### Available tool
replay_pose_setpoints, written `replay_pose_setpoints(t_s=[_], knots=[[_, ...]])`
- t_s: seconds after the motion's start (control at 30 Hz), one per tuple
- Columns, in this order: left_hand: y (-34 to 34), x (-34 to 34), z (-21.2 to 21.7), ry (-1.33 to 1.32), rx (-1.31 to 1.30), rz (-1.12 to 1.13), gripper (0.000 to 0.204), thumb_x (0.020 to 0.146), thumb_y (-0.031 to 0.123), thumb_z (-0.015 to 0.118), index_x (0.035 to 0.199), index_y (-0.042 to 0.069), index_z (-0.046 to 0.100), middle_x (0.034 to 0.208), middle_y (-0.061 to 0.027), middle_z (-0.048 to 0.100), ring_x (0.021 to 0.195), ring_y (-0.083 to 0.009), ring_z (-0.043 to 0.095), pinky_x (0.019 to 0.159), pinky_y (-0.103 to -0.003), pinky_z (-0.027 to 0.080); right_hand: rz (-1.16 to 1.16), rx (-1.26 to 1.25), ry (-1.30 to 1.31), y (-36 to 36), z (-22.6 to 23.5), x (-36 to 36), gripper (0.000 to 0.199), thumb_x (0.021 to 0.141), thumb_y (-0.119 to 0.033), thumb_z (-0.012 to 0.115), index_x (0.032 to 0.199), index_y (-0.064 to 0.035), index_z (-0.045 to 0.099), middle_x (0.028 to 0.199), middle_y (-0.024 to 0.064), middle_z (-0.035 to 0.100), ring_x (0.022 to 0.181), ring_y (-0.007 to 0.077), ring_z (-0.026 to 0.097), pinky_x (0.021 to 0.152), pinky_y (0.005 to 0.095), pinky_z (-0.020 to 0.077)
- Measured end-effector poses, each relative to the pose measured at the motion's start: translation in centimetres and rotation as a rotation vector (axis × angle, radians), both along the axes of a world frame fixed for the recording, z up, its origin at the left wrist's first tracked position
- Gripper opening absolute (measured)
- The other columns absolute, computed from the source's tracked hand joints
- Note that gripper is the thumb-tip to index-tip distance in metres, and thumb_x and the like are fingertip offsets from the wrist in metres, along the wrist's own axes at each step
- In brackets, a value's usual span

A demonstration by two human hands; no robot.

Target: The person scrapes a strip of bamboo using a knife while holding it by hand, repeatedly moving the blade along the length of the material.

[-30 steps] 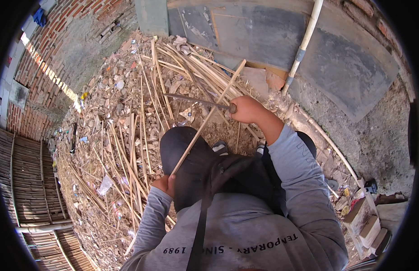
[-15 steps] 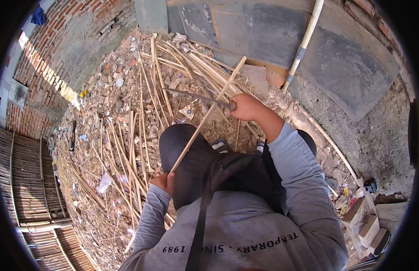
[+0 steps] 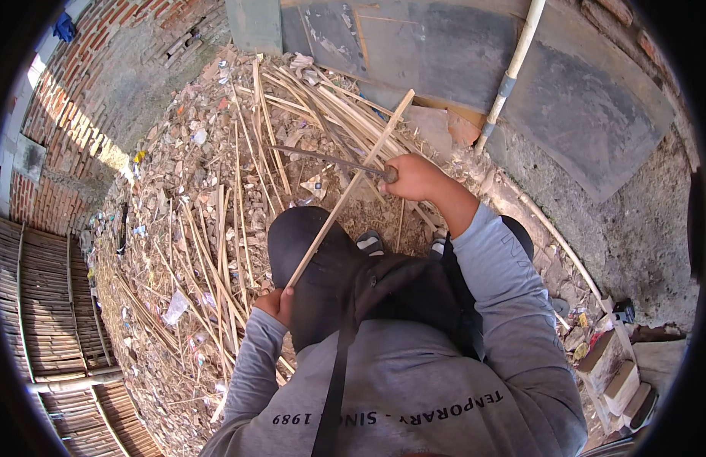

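Observation:
My left hand (image 3: 277, 303) is closed around the near end of a long pale bamboo strip (image 3: 328, 223), which slants up and away to the right across my left knee. In my right hand (image 3: 415, 181) is the handle of a long, narrow dark blade, a machete (image 3: 330, 159), pointing left. The blade crosses the strip near its upper part and seems to touch it. More split bamboo strips (image 3: 341, 107) lie in a heap just beyond my hands.
Several loose strips (image 3: 219, 259) lie on rubble-strewn ground to the left. A pale pipe (image 3: 509, 80) stands against the dark panels (image 3: 436, 53) ahead. At lower right are stacked blocks (image 3: 615, 381), at lower left a slatted bamboo structure (image 3: 52, 297). A brick wall (image 3: 86, 114) rises at far left.
The strip and both hands have shifted very slightly. The machete still lies across the strip at nearly the same spot, and both grips are unchanged.

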State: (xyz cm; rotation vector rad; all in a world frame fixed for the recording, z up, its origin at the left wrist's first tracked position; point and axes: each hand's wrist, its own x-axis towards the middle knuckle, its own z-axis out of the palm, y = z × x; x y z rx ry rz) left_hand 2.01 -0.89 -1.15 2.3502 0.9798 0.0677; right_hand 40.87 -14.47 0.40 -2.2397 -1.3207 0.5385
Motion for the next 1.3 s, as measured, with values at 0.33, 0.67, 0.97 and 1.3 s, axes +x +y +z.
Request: replay_pose_setpoints(t_s=[0.33,0.67,0.97,1.3], knots=[[-0.1,-0.2,-0.5,-0.003,0.075,-0.009,0.046,0.095,0.041,0.047,0.077,0.001,0.061,0.062,-0.0246,0.057,0.062,-0.0446,0.058,0.057,-0.047,0.045,-0.077,-0.016,-0.015,-0.6,0.0,1.1,0.029,0.068,-0.021,0.067,0.093,-0.007,0.068,0.089,0.0188,0.067,0.086,0.0367,0.064,0.077,0.0446,0.0512],[0.1,-0.1,-0.1,0.06,0.049,-0.02,0.047,0.095,0.042,0.046,0.076,0.0,0.058,0.064,-0.0249,0.057,0.065,-0.0458,0.058,0.059,-0.048,0.045,-0.106,-0.029,-0.034,0.0,-2.3,1.8,0.028,0.069,-0.026,0.07,0.087,-0.0052,0.066,0.082,0.0185,0.066,0.082,0.0371,0.064,0.073,0.0447,0.0514],[0.2,-0.4,-0.5,0.081,0.091,-0.042,0.05,0.095,0.045,0.043,0.077,0.001,0.058,0.067,-0.0259,0.058,0.069,-0.047,0.058,0.062,-0.05,0.045,-0.02,-0.146,-0.152,-0.4,1.4,-0.7,0.031,0.069,-0.019,0.062,0.097,-0.0074,0.068,0.092,0.0179,0.067,0.091,0.0355,0.064,0.08,0.0431,0.0521],[0.5,-0.4,-0.7,0.146,0.082,-0.033,0.046,0.095,0.042,0.044,0.081,0.001,0.06,0.069,-0.0265,0.059,0.071,-0.0476,0.058,0.064,-0.051,0.046,0.051,-0.084,-0.196,0.3,0.1,-2.0,0.03,0.067,-0.019,0.064,0.095,-0.0097,0.069,0.091,0.0183,0.067,0.087,0.0365,0.064,0.078,0.0446,0.0518]])
